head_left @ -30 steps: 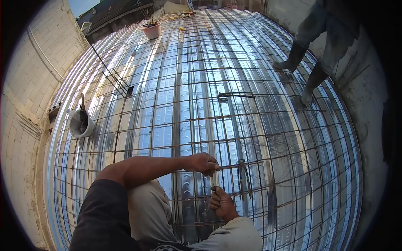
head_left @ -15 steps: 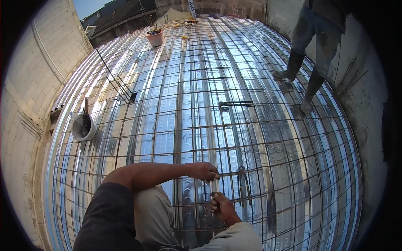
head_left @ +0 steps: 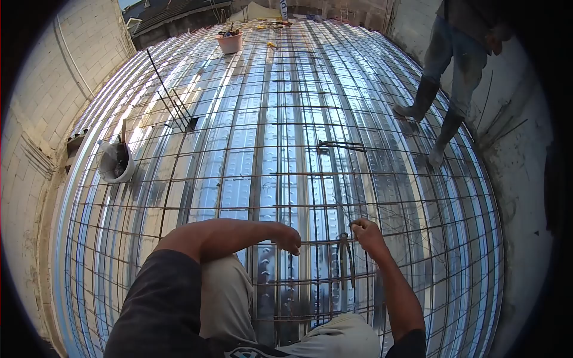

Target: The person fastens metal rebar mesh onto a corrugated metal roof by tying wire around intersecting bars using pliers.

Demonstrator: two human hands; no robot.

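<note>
An open-air building site: ribbed metal decking (head_left: 236,194) lies under a rebar mesh (head_left: 304,174), a bare block wall (head_left: 48,83) rises left of the decking, rubber boots (head_left: 425,98) stand near its right edge, and past its far end is probably a tiled roof (head_left: 173,21).

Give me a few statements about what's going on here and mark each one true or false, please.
1. The two hands touch. False: the left hand and right hand are apart.
2. The other person wears boots. True.
3. The right hand grips the pincers. False: the pincers lie on the mesh.
4. The pink bucket is farther off than the white bucket. True.
5. The white bucket is empty. False: a stick pokes out.
</note>
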